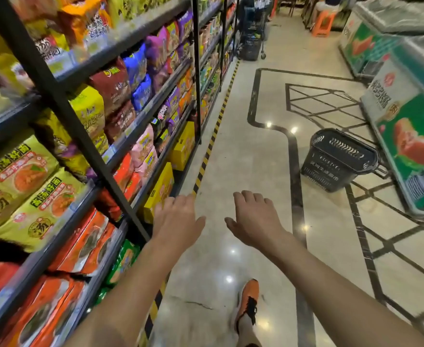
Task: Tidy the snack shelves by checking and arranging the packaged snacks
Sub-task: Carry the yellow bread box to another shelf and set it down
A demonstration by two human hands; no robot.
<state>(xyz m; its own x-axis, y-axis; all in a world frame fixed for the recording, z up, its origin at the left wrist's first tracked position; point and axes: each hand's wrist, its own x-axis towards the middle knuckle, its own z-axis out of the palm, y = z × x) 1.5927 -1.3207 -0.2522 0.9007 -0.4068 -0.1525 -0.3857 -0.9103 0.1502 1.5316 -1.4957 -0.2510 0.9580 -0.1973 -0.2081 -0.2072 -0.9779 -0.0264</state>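
Observation:
Black metal shelves (55, 96) run along the left, packed with bagged snacks and noodles: yellow packs (23, 176), orange packs (85, 244), dark red bags (113, 83), purple and blue bags (141, 63). Yellow boxes (159, 191) stand on the lowest shelf. My left hand (178, 219) hovers palm down, fingers relaxed, just in front of a yellow box, holding nothing. My right hand (256, 219) is stretched out over the aisle floor, fingers loose and empty.
A black shopping basket (336, 161) stands on the tiled floor at the right, beside a green chest freezer (411, 146). More freezers line the right. A stack of baskets on a trolley (251, 41) and an orange stool (325, 21) are far down the aisle. My orange shoe (248, 301) is below.

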